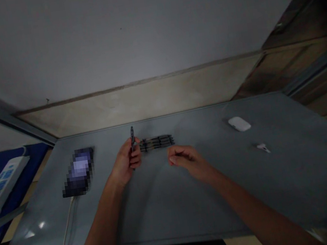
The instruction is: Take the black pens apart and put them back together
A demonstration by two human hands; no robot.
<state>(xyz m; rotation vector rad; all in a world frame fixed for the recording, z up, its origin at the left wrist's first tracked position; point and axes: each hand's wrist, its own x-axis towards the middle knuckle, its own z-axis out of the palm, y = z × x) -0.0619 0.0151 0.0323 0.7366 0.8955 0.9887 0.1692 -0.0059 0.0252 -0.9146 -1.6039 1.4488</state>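
A dark pen (132, 137) stands nearly upright in my left hand (126, 160), whose fingers are wrapped round it. Just right of that hand, several dark pens (157, 142) lie side by side on the grey table (162, 203), their length running left to right. My right hand (185, 160) is closed, thumb against the curled fingers, a little below the right end of the row of pens. Whatever may be between its fingertips is too small to make out.
A phone (79, 173) with a pale cable (67, 229) lies at the left. On the right are a white rounded case (239, 124) and a small white object (263, 147). A power strip (3, 185) sits beyond the table's left edge. The wall (148, 100) runs behind the table.
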